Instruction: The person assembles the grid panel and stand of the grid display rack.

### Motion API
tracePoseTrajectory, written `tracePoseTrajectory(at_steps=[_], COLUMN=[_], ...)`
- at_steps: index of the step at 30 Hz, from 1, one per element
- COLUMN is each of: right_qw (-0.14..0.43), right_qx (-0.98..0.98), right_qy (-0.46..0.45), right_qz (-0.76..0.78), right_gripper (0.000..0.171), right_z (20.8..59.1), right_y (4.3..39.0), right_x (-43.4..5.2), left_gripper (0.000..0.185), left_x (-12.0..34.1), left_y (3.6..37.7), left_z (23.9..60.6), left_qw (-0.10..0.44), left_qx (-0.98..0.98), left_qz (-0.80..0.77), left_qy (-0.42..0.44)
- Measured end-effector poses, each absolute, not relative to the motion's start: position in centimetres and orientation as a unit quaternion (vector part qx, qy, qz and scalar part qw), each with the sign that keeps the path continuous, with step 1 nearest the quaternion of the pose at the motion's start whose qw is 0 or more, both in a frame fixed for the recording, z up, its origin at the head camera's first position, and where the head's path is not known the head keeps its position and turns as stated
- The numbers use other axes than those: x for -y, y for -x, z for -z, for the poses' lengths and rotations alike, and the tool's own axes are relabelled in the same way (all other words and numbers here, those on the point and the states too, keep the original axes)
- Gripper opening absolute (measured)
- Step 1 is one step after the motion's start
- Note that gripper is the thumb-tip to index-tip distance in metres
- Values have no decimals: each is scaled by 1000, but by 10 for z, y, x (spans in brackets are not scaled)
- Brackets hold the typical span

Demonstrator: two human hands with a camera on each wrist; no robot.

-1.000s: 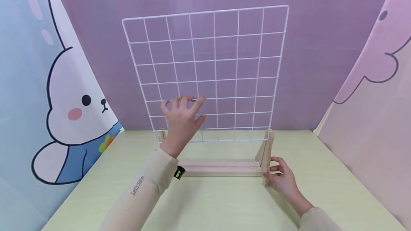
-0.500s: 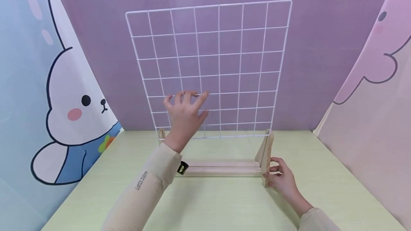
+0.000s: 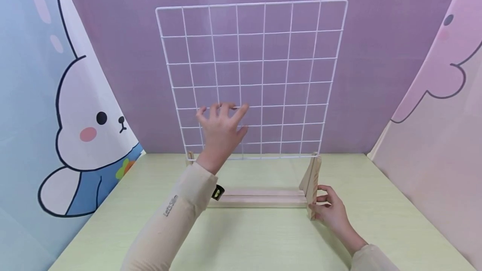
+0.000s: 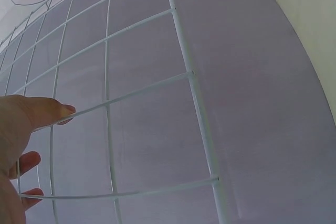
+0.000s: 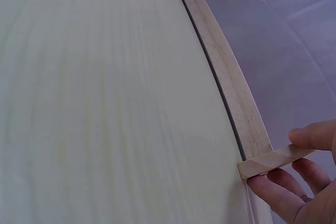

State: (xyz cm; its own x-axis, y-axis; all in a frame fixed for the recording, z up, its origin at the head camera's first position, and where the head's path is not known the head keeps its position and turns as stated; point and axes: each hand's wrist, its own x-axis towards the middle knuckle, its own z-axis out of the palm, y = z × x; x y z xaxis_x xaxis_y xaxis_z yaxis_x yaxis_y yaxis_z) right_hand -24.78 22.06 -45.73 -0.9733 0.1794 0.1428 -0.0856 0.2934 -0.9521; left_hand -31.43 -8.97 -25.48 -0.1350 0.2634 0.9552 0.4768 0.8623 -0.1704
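**Wire grid held above wooden stand**

The left hand (image 3: 222, 131) grips the white wire grid (image 3: 256, 78), fingers hooked over a horizontal wire; the grid's bottom edge sits level with the tops of the wooden stand's (image 3: 263, 198) uprights. The right hand (image 3: 333, 210) pinches the stand's right upright (image 3: 313, 183). The stand rests on the green table (image 3: 263, 237).

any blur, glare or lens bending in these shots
Head view: even soft light, no glare, wire grid sharp, faint shadow under the left hand's sleeve. Left wrist view: wires bow, hand blurred. Right wrist view: wooden stand curves from the lens, right hand soft.
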Motion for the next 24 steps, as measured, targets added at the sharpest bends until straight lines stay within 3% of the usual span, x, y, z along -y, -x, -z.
tracePoseTrajectory(at_steps=[24], right_qw=[109], right_qx=[794], right_qy=[35], right_qz=[-597], right_gripper=[61], right_z=[459], right_y=[249], right_x=[-221], left_gripper=[47], left_x=[82], left_y=[323], left_z=[250], left_qw=[602], left_qx=[757], left_qz=[71], left_qy=[246])
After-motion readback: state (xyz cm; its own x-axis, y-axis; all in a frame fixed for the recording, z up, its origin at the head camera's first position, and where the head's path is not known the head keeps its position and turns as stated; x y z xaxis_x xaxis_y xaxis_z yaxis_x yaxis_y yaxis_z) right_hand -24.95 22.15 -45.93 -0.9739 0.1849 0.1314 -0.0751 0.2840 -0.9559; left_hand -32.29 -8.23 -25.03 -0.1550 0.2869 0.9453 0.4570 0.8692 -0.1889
